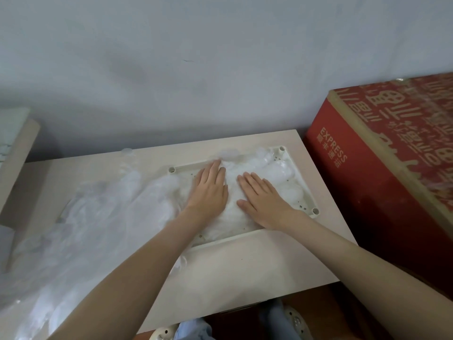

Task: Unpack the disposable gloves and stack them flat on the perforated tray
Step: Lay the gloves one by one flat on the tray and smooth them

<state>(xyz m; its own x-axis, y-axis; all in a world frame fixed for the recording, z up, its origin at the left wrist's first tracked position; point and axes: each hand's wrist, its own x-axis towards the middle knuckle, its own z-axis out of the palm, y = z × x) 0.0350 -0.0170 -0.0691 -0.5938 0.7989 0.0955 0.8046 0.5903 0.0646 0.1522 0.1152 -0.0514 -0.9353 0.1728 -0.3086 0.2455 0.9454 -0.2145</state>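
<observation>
Both hands lie flat on the stack of gloves (pixel 232 214), which sits inside the perforated tray (pixel 309 192). The left hand (pixel 211 190) is on the far-left part of the stack, palm down, fingers straight & close together. The right hand (pixel 262 202) is just beside it, on the near-right part, also palm down, thumb spread toward the left one. The grip of both is wide: fingers extended, pressing on the thin plastic, holding nothing. The 2 hands are near each other but apart, w/ a strip of white glove between them.

The tray is cream colour, w/ small holes along the edge and round posts at the corners. It stands on the right half of the pale worktop (pixel 245 266), turned a bit at an angle. The gloves cover most of its bottom and rise crumpled at the far side.

Left of the tray, a big loose pile of clear plastic (pixel 98 217) spreads over the worktop to the front-left edge; the left forearm passes over it. A red carton (pixel 367 192) w/ the word "EXPRESS" stands at the right of the worktop. Behind is a grey wall (pixel 196 69).
</observation>
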